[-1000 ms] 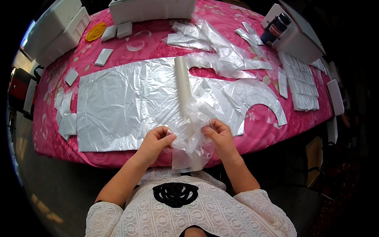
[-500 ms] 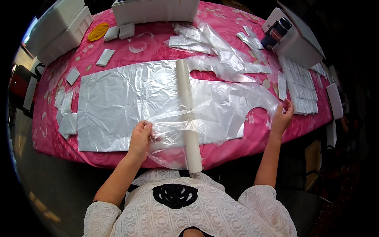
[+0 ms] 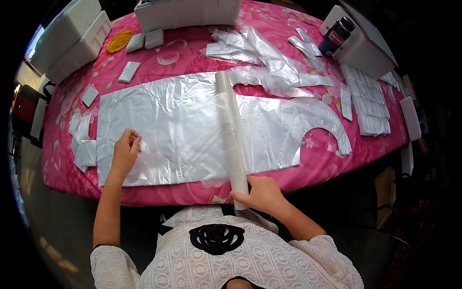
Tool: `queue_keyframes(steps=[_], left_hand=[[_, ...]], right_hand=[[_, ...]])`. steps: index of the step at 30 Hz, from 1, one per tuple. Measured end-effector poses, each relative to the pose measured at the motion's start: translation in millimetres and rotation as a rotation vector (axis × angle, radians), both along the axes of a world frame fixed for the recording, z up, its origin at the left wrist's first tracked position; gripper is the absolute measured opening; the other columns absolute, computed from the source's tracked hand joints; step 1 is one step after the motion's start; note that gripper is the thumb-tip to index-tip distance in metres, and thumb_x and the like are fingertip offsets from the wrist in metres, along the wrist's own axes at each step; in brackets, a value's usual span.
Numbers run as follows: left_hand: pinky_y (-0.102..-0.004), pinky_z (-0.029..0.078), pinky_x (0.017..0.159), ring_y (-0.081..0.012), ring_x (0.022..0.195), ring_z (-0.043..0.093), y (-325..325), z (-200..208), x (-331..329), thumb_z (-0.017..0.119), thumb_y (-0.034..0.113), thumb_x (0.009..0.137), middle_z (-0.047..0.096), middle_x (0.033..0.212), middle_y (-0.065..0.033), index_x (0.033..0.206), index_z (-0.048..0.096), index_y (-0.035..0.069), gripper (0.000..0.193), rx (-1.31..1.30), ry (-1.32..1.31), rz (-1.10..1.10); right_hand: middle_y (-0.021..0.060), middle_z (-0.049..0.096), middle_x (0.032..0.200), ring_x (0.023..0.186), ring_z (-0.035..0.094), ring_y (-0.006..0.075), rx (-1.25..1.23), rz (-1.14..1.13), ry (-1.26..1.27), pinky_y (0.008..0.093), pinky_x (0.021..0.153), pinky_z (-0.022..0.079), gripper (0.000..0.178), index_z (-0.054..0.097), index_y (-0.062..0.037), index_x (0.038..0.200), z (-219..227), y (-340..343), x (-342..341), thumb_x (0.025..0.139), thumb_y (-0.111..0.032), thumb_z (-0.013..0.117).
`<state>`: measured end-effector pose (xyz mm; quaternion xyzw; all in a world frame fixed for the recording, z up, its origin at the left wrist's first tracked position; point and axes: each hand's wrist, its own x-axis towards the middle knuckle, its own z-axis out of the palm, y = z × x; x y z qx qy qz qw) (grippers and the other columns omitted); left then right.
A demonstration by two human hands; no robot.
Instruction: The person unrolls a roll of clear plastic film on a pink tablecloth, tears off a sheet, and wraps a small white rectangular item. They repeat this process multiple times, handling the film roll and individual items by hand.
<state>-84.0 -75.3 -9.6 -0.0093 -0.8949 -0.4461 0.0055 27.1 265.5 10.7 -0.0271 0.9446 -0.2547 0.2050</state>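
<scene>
A stack of thin, translucent plastic sheeting (image 3: 187, 130) lies flat across the table, with curved cut-outs at its right end. Across its middle rests a long pale tube (image 3: 232, 144), whose near end juts past the table edge. My right hand (image 3: 262, 193) is closed around that near end. Over the left part of the sheeting, the fingers of my left hand (image 3: 126, 151) are pinched together on a filmy plastic edge. Behind the tube, more crumpled plastic (image 3: 269, 55) trails toward the far side.
Folded plastic packets (image 3: 84, 151) lie at the left, and rows of them (image 3: 368, 103) at the right. White foam boxes (image 3: 192, 13) stand along the back. Near the right box is a dark flask (image 3: 337, 36); a yellow coiled item (image 3: 119, 41) sits far left. A pink floral cloth (image 3: 159, 195) covers the table.
My left hand has moved left with the film edge. My right hand has left the sheeting's right end and taken hold of the tube's near end. The top layer now lies flatter.
</scene>
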Motion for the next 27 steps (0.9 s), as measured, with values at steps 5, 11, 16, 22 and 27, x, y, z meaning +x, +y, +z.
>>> queue_keyframes(steps=[5, 11, 16, 22, 27], left_hand=[[-0.0373, 0.045, 0.072, -0.0314, 0.083, 0.057, -65, 14, -3, 0.058, 0.005, 0.079, 0.06, 0.089, -0.0132, 0.096, 0.053, 0.001, 0.018, -0.808, 0.251, 0.139], [-0.0384, 0.042, 0.088, -0.0319, 0.102, 0.052, 63, 40, 20, 0.058, 0.001, 0.076, 0.056, 0.109, -0.0138, 0.102, 0.055, 0.002, 0.026, -0.393, 0.492, -0.206], [-0.0424, 0.024, 0.105, -0.0353, 0.127, 0.031, 153, -32, 26, 0.053, 0.009, 0.08, 0.034, 0.136, -0.0215, 0.125, 0.039, -0.006, 0.05, -0.293, 0.345, -0.446], [-0.0441, 0.016, 0.109, -0.0352, 0.133, 0.022, 176, -43, 25, 0.042, 0.017, 0.083, 0.026, 0.14, -0.0252, 0.132, 0.028, -0.011, 0.058, -0.464, 0.325, -0.479], [-0.042, 0.014, 0.11, -0.0323, 0.134, 0.021, 175, -42, 25, 0.037, 0.02, 0.085, 0.026, 0.14, -0.0243, 0.132, 0.029, -0.011, 0.057, -0.52, 0.306, -0.488]], right_hand=[[0.0186, 0.062, 0.069, 0.067, 0.061, 0.0348, -0.04, -0.037, 0.005, 0.0416, 0.062, 0.048, 0.047, 0.063, -0.0005, 0.08, 1, -4, 1, 0.069, -0.047, 0.062], [0.0195, 0.062, 0.069, 0.066, 0.061, 0.035, -0.051, -0.049, 0.01, 0.0423, 0.062, 0.048, 0.048, 0.063, 0.0001, 0.076, 1, -7, 1, 0.07, -0.047, 0.062], [0.0192, 0.062, 0.068, 0.065, 0.061, 0.0351, 0.0, -0.032, 0.004, 0.0419, 0.062, 0.048, 0.048, 0.063, 0.0003, 0.076, 5, -7, 3, 0.071, -0.047, 0.062], [0.0173, 0.061, 0.066, 0.062, 0.061, 0.0334, -0.163, -0.025, -0.129, 0.04, 0.06, 0.048, 0.055, 0.063, 0.0021, 0.077, 4, 6, -8, 0.073, -0.052, 0.061], [0.0159, 0.064, 0.07, 0.064, 0.063, 0.0267, -0.138, -0.098, 0.049, 0.034, 0.06, 0.048, 0.053, 0.062, 0.0046, 0.08, -2, 0, -72, 0.075, -0.048, 0.063]])
